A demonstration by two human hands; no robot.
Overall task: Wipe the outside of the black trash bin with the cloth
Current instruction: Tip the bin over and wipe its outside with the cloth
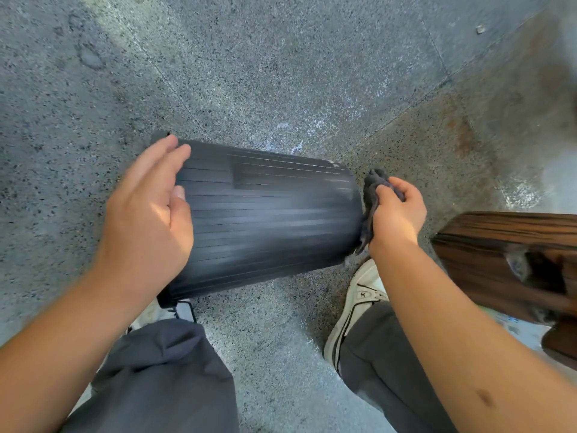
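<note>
while the right hand (396, 210) is closed around a bunched grey cloth (373, 195), pressing it against the narrow bottom end of the black trash bin (265, 220), the left hand (146, 214) is spread open and laid flat on the ribbed wall near the wider rim end, thumb and fingers curving over it to steady it. the bin is tipped on its side, lying roughly crosswise in front of the person, rim to their left and base to their right; whether it rests on the floor or is held just off it i cannot tell from where i stand. its side looks streaked with motion blur, so it may be turning under the palm.

this reads to me as the middle of the wiping, with the cloth working the base edge rather than the long side. the next move probably calls for dragging the cloth along the ribs toward the rim, or rolling the bin with the open hand to bring an unwiped strip up, keeping the left palm firm so it does not skid.

below are the person's grey trousers (162, 379) and white sneakers (359, 301), the right shoe just under the cloth. a dark wooden piece of furniture (499, 245) stands off to the right on the speckled stone floor (281, 73).
</note>
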